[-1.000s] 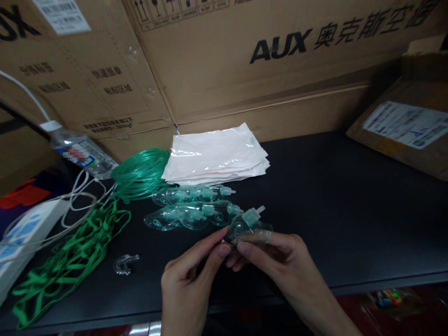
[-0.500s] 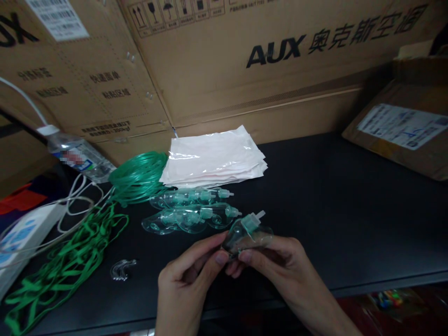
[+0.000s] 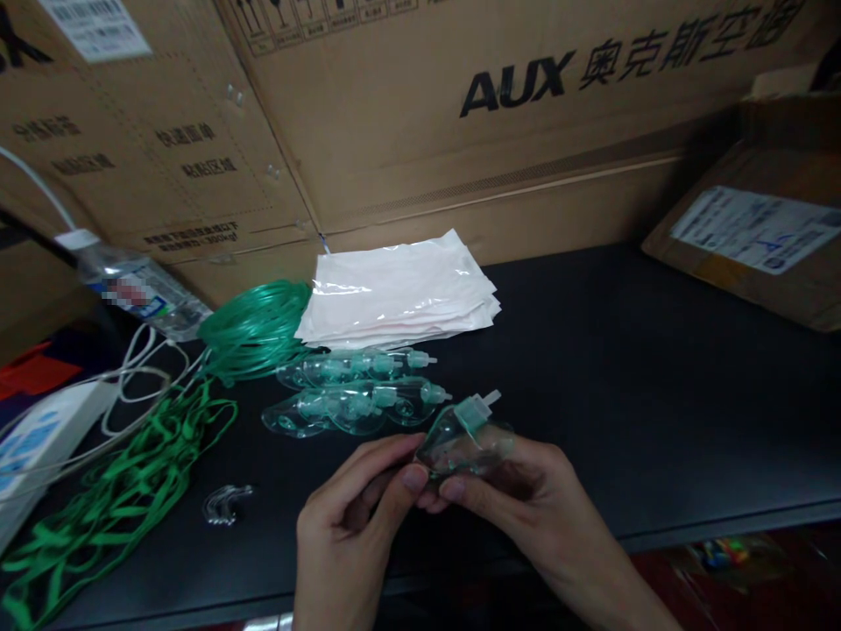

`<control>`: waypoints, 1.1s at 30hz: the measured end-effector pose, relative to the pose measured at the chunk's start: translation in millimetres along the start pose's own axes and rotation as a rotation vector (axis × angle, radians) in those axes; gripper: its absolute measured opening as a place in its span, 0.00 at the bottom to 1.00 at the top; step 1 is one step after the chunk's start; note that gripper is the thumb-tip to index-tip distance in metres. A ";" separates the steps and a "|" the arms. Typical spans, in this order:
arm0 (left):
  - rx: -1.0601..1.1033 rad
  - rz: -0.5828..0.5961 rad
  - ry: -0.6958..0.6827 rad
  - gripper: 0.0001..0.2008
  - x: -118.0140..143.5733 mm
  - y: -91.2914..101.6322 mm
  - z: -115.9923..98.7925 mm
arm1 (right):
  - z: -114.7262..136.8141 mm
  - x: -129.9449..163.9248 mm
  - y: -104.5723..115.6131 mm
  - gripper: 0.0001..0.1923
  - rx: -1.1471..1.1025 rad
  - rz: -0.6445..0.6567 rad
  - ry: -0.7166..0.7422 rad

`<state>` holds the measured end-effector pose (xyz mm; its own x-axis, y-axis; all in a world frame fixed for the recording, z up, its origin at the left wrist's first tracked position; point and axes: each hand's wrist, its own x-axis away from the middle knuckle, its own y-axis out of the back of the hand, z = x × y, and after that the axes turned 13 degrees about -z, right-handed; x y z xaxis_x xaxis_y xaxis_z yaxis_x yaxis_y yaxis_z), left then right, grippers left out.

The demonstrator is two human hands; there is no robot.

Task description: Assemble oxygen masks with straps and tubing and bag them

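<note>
Cardboard cartons (image 3: 420, 131): fill the whole upper frame, printed "AUX", standing as a back wall behind the work surface. A further carton with a white label (image 3: 755, 237) lies tilted at upper right.

Black table (image 3: 657, 394): spans the middle band; its right half bears nothing in view.

Stack of white pouches (image 3: 400, 289): centre, laid flat and squared against the cartons, within reach above the hands.

Green straps (image 3: 124, 499): loose heap at lower left, tangled and spilling toward the frame edge.

Coil of green tubing (image 3: 256, 329): left of the pouches, wound in a ring, touching the strap heap's upper end.

White power strip (image 3: 39, 438) with white cable (image 3: 137, 377): far left; the cable loops over toward the straps.

Water bottle (image 3: 137, 294): left, lying tilted against the cartons (label blurred).

Row of clear masks (image 3: 355, 394): centre, two nested rows lying flat between tubing and hands, green ports pointing right.

Left hand (image 3: 348, 526): lower centre, thumb and forefinger pressed together on the near rim of the clear mask (image 3: 460, 443).

Right hand (image 3: 526, 499): lower centre-right, fingers curled under and around the same mask, cradling it just above the table with its green port tilted up and to the right (likely so that the rim faces the left fingertips).

Small clear clips (image 3: 227, 504): lower left, a little pile apart from the straps, left of the left hand.

Nothing lies between the hands and the mask rows.
</note>
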<state>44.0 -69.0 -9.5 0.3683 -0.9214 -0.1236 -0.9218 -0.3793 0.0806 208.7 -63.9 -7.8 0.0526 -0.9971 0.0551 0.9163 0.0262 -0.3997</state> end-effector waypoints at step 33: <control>0.088 0.052 0.108 0.21 1.9 4.6 -1.2 | -0.3 4.1 -5.4 0.08 0.286 -0.067 0.312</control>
<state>40.6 -72.6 -8.2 0.3264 -0.9451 -0.0136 -0.9452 -0.3264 -0.0032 203.9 -68.2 -5.7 -0.0932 -0.9700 -0.2246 0.9891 -0.0644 -0.1324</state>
